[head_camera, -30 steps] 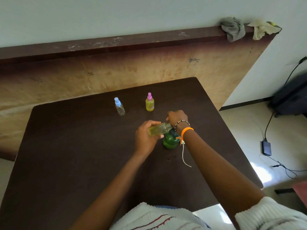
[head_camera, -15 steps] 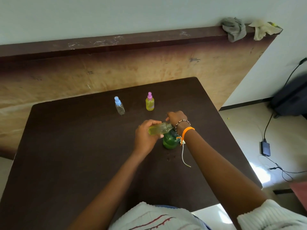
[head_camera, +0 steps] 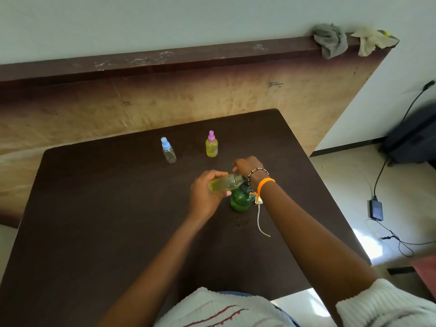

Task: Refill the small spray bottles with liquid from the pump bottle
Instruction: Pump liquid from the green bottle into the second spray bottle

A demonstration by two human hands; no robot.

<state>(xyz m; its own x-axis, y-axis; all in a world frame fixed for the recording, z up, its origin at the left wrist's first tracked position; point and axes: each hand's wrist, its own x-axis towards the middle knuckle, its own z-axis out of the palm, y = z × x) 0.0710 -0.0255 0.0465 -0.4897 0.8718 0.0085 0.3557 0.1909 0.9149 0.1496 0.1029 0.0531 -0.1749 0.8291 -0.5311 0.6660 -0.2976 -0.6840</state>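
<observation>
**Uncapped bottle tipped at the pump, centre frame**

Left hand has its fingers curled round a small uncapped spray bottle, lying almost sideways, neck to the right, yellow-green liquid pooled along its lower side. Right hand sits over the green pump bottle, fingers bent down on top; the pump head is hidden. The green bottle stands on the dark bench. Further up: a blue-capped bottle, clear, and a pink-capped bottle full of yellow liquid.
</observation>
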